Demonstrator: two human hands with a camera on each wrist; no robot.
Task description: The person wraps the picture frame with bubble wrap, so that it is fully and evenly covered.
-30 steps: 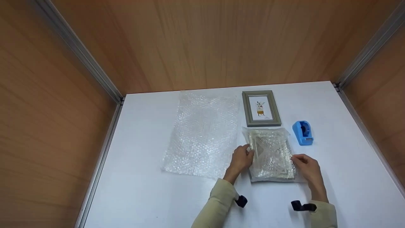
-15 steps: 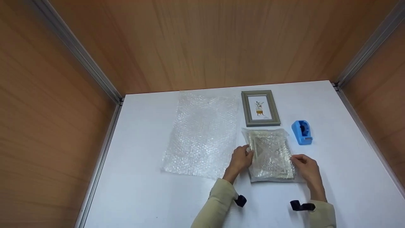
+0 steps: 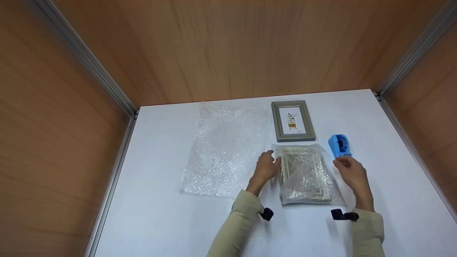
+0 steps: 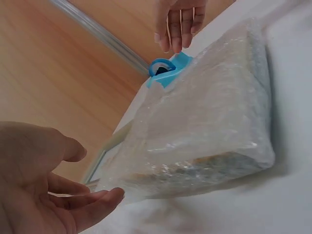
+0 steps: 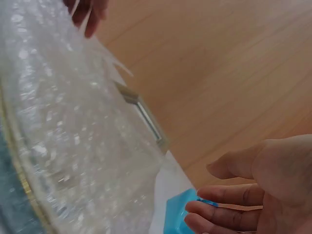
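A picture frame in bubble wrap (image 3: 303, 176) lies flat on the white table. My left hand (image 3: 266, 167) is beside its left edge, thumb and fingers apart with nothing between them; in the left wrist view the fingertips are right by the wrap's edge. Off the package's upper right, my right hand (image 3: 353, 175) reaches over the front end of a blue tape dispenser (image 3: 338, 144). The right wrist view shows that thumb away from the fingers (image 5: 226, 195), which overlap the dispenser. No tape shows in either hand.
Left of the package a sheet of bubble wrap (image 3: 225, 153) is spread flat. Behind the package lies a grey-green picture frame (image 3: 292, 121) with a plant print. Wooden panels (image 3: 242, 46) stand around the back and sides of the table (image 3: 153, 221).
My right hand has left the package's right edge and moved forward to the tape dispenser. My left hand has let go of the left edge and shifted slightly forward and left.
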